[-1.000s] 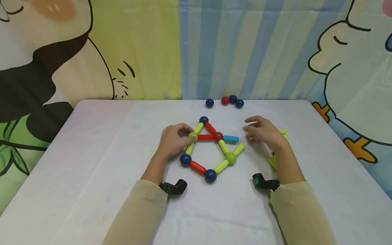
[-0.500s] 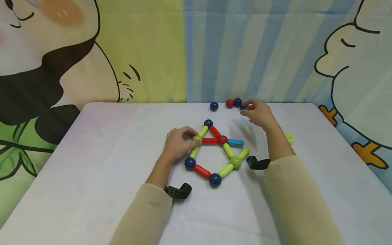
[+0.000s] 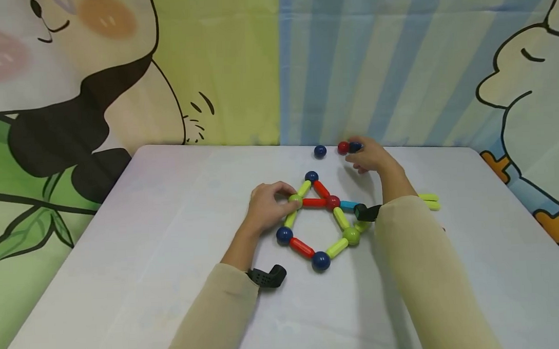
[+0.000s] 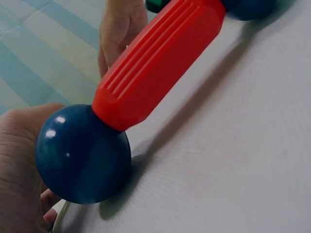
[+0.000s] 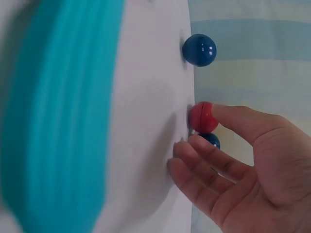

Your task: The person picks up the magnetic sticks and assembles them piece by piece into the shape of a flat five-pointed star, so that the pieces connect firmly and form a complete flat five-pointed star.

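Observation:
My left hand (image 3: 270, 208) pinches a green ball (image 3: 295, 199) on the left side of a magnetic ball-and-rod frame. The frame lies on the table, made of red, green and blue rods and colored balls; a red rod (image 4: 160, 63) and a blue ball (image 4: 82, 153) fill the left wrist view. At the far edge, my right hand (image 3: 370, 155) reaches to a red ball (image 3: 343, 148) and dark blue balls (image 3: 354, 147) beside it. In the right wrist view the thumb overlaps the red ball (image 5: 203, 117), while the fingers are spread apart, partly hiding a blue ball (image 5: 210, 140).
A single dark blue ball (image 3: 320, 152) sits left of the red one near the back edge. Green rods (image 3: 430, 202) lie right of the right forearm. The blue rod (image 3: 349, 205) juts from the frame under the right wrist camera. A patterned curtain (image 3: 303, 66) hangs behind the table.
My right hand has gone from beside the frame to the balls at the back edge and farther round them. The left hand keeps its pinch on the green ball. The view has shifted slightly.

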{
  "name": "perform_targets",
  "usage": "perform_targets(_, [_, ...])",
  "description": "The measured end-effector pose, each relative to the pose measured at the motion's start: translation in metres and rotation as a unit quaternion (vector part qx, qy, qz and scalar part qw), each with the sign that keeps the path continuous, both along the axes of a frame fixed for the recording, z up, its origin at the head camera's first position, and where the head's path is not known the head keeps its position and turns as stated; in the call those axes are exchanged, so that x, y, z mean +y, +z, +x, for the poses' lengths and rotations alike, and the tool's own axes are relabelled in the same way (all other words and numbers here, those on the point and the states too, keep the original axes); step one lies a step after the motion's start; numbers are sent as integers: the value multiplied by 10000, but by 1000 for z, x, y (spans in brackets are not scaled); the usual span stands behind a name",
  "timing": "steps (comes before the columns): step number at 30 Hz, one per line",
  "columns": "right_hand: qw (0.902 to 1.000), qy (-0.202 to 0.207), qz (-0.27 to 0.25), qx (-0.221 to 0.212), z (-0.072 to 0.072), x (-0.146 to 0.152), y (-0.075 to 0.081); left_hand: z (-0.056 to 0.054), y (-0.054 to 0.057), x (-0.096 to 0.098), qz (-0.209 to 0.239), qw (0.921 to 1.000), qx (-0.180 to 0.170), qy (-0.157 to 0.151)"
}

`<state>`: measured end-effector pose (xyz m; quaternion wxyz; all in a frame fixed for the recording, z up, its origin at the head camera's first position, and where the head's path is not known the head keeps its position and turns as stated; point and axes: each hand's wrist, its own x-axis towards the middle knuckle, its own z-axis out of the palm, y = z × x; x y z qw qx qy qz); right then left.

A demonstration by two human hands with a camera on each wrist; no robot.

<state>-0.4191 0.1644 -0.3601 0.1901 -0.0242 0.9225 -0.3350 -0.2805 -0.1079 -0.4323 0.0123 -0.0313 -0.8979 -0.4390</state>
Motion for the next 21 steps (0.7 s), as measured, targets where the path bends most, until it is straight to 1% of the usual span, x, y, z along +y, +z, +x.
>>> perform_targets(3, [9997,102,175,-107,-9,-5,-2,1,-1,0,-2,10000,23,9])
perform_targets(5, [9996,107,201,-136,-15,-9,-5,1,-1,0,-19,10000,57,17])
perform_targets(7, [9996,88,244,-122,-17,-11,-8,1,-2,1,-30,10000,82,3])
perform_targets(11, [9990,72,442,-35,-15,-10,-13,1,-2,5,-48,9999,125,-88])
perform_targets(14, [9982,103,592,-41,-12,-10,-13,2,-1,5,-72,9998,124,-132])
perform_targets(21, [9993,211,281,-113,-5,-14,-6,1,0,0,-103,9999,85,-23])
